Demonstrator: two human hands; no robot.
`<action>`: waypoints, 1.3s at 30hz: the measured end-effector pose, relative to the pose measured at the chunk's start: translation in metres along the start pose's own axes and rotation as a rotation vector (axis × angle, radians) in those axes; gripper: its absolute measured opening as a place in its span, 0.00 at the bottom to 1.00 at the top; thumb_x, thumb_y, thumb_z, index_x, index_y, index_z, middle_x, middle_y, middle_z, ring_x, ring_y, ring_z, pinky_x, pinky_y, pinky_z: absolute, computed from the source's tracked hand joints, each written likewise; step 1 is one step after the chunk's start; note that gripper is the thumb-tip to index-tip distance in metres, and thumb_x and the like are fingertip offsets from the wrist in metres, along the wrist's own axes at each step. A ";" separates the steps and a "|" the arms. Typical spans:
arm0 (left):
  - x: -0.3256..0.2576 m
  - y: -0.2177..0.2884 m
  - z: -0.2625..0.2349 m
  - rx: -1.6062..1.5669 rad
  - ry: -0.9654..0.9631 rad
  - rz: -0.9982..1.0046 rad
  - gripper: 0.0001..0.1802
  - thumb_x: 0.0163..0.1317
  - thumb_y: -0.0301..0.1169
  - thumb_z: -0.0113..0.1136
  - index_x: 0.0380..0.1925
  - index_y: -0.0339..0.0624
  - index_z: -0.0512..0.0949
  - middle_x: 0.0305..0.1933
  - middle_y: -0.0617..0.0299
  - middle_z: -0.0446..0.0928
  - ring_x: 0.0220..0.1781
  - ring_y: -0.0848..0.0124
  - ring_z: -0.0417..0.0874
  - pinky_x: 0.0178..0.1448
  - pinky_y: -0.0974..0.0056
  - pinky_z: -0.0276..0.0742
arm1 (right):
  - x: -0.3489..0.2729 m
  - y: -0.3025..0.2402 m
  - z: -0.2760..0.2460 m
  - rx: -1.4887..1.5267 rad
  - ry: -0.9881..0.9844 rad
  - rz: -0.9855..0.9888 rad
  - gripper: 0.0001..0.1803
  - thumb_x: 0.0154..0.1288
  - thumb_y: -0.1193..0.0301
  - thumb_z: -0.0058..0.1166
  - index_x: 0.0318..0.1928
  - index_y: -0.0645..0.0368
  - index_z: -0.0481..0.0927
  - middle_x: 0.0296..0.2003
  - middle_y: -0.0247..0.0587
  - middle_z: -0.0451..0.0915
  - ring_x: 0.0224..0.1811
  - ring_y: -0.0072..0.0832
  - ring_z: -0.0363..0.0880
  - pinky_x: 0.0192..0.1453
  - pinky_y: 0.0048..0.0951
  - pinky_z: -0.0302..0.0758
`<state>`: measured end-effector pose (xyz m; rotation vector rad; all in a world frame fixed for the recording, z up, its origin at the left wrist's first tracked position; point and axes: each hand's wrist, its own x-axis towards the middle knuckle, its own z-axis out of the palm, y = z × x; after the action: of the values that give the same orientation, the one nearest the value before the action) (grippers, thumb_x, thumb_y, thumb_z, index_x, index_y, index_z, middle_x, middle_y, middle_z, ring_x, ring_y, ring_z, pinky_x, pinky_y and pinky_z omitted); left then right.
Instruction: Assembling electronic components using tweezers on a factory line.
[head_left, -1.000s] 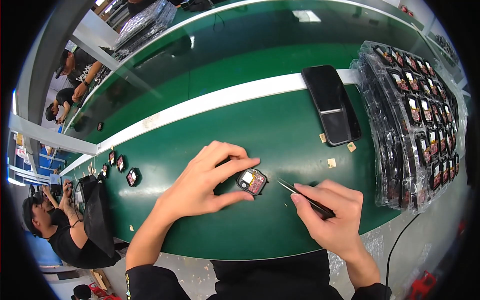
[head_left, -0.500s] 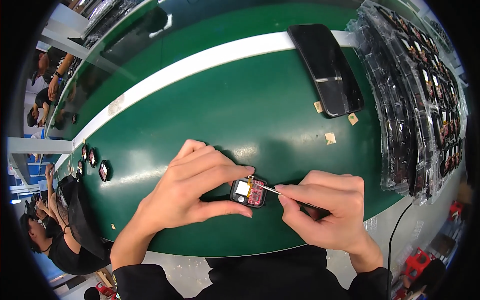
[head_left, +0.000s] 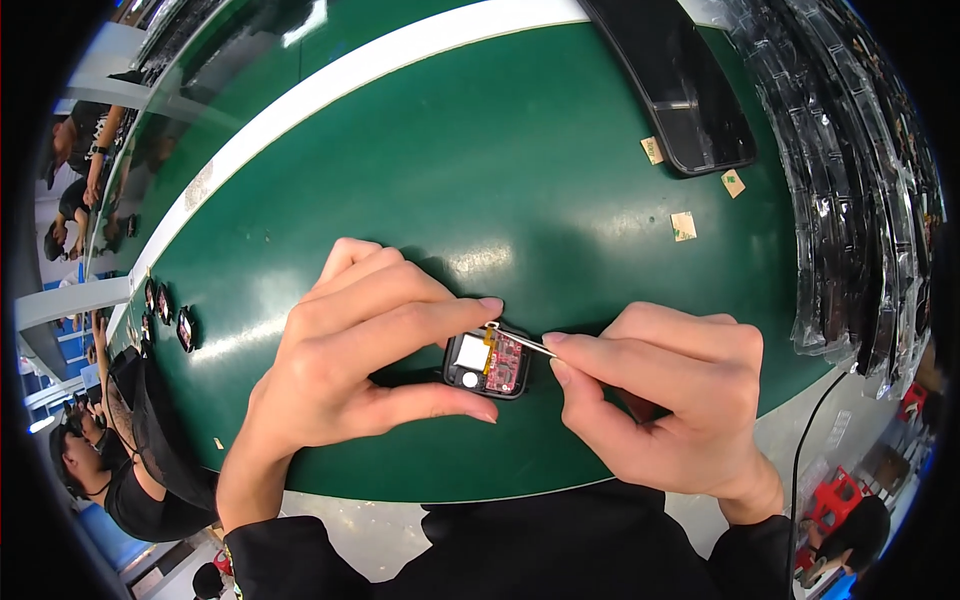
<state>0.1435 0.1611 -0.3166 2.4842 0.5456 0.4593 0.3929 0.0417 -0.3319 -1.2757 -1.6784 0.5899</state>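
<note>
My left hand [head_left: 350, 350] grips a small black device casing [head_left: 457, 381] between thumb and index finger, on or just above the green table. Inside the open casing lie a red circuit board [head_left: 508, 366], a white square part [head_left: 474, 353] and a strip of amber tape. My right hand [head_left: 670, 385] pinches slim metal tweezers [head_left: 530, 346] from the right. Their tips reach the upper edge of the board, close to a small metal-looking piece beside my left index fingertip. Whether the tips grasp that piece is too small to tell.
A black phone [head_left: 690, 100] lies at the far right, with several small tan squares [head_left: 683, 227] near it. Stacked clear plastic trays [head_left: 850, 200] stand along the right side. Several small dark devices [head_left: 186, 328] sit at the left, where another person [head_left: 140, 480] is seated.
The tweezer tips have shifted from the board's surface to its upper edge, near my left index fingertip. The head view has moved, so the phone and trays sit higher in it.
</note>
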 end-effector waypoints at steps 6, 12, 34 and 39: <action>0.001 0.002 0.001 -0.026 0.025 -0.050 0.40 0.40 0.56 0.88 0.48 0.37 0.92 0.38 0.63 0.90 0.31 0.68 0.77 0.47 0.61 0.69 | -0.001 0.002 0.001 -0.067 0.057 -0.066 0.16 0.51 0.86 0.75 0.43 0.67 0.93 0.26 0.34 0.78 0.18 0.26 0.76 0.21 0.28 0.70; 0.001 0.002 -0.001 0.013 0.003 -0.038 0.39 0.40 0.56 0.88 0.47 0.39 0.92 0.38 0.64 0.90 0.31 0.69 0.77 0.46 0.61 0.70 | -0.001 0.004 0.006 -0.094 0.064 -0.131 0.17 0.50 0.86 0.75 0.44 0.69 0.93 0.26 0.33 0.77 0.20 0.26 0.76 0.22 0.30 0.71; 0.004 -0.008 -0.007 -0.100 -0.056 -0.018 0.36 0.44 0.57 0.86 0.45 0.41 0.94 0.37 0.64 0.90 0.34 0.68 0.81 0.49 0.60 0.67 | 0.000 0.001 -0.001 0.025 -0.065 0.038 0.16 0.54 0.88 0.73 0.44 0.64 0.96 0.23 0.34 0.83 0.20 0.21 0.81 0.23 0.22 0.71; 0.002 -0.007 -0.007 -0.058 -0.055 0.059 0.33 0.46 0.55 0.87 0.44 0.42 0.94 0.37 0.64 0.90 0.36 0.67 0.84 0.49 0.60 0.67 | -0.002 -0.001 0.001 0.036 -0.052 0.027 0.14 0.55 0.87 0.74 0.43 0.65 0.94 0.24 0.35 0.81 0.19 0.25 0.78 0.22 0.27 0.70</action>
<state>0.1399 0.1708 -0.3149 2.4554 0.4321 0.4217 0.3916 0.0394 -0.3323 -1.2689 -1.6883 0.6719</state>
